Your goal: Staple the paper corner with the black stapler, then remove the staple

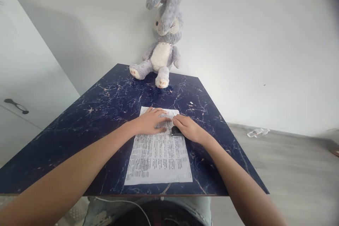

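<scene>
A printed sheet of paper (159, 176) lies flat on the dark blue marbled table, covered in dense dark text with grey smudged-looking bands along its left side. My left hand (151, 122) rests on the upper part of the sheet with its fingers spread. Near the sheet's upper right edge, my right hand (189, 128) is closed on a small black block (177, 131), which sits against the paper. Most of the block is covered by my fingers, so its exact kind does not show. My two hands are close together, the left fingertips almost touching the right ones.
A grey plush rabbit (162, 54) sits at the table's (111, 95) far end, leaning on the wall. One small white piece (191, 103) lies beyond my right hand. A clear plastic bottle (256, 132) is on the floor at right. A white cable (124, 201) hangs over my lap.
</scene>
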Tool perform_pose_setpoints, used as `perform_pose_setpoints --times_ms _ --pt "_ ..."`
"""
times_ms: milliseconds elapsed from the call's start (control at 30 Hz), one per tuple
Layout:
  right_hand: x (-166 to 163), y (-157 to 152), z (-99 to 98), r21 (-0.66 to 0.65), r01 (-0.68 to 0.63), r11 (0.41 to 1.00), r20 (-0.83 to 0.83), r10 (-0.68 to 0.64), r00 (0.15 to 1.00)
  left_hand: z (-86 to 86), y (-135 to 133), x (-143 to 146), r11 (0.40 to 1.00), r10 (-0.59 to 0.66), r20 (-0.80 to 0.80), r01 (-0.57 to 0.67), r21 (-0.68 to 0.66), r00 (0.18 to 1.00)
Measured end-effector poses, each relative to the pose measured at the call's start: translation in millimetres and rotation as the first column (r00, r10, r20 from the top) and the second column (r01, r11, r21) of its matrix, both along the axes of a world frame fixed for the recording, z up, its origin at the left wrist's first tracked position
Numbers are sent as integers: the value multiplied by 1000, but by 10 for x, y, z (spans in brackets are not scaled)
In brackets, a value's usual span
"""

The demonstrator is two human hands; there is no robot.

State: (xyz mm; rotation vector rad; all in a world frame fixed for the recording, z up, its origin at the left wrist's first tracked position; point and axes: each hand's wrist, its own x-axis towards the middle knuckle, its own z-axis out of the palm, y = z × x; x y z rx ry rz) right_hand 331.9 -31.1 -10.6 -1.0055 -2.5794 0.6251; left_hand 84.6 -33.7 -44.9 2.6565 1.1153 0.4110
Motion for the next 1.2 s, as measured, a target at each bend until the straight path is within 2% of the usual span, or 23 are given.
perform_pose_setpoints --times_ms 167,333,467,533,633,767,1067,1133,1200 --pt "2 56 -64 60 53 997 13 -54 998 -17 -7 17 1000 -14 49 14 18 999" --pt "-25 37 -63 57 125 990 38 -127 991 20 -30 35 1000 -24 38 24 3 999" --pt "-67 -5 -65 107 133 985 115 -145 983 51 -45 57 1000 -6 13 6 7 1000" --pt "-103 -49 -73 150 160 976 179 -186 966 48 -47 71 1000 2 -10 -2 13 1000" --pt "-174 -131 -87 281 205 938 287 -286 914 22 -41 85 1000 9 -25 -9 28 1000" --pt "-251 -203 -80 404 181 897 387 -347 854 -2 -32 87 999 10 3 -10 40 1000" --pt "-358 -266 -53 381 268 885 389 -417 821 95 -50 80 997 10 -34 -7 71 999" --pt "-342 -246 -45 340 260 904 377 -384 843 132 -64 87 998 20 -51 -17 67 998" --pt "-262 -187 -12 258 216 942 295 -290 911 162 -74 86 998 23 -52 -20 53 998"
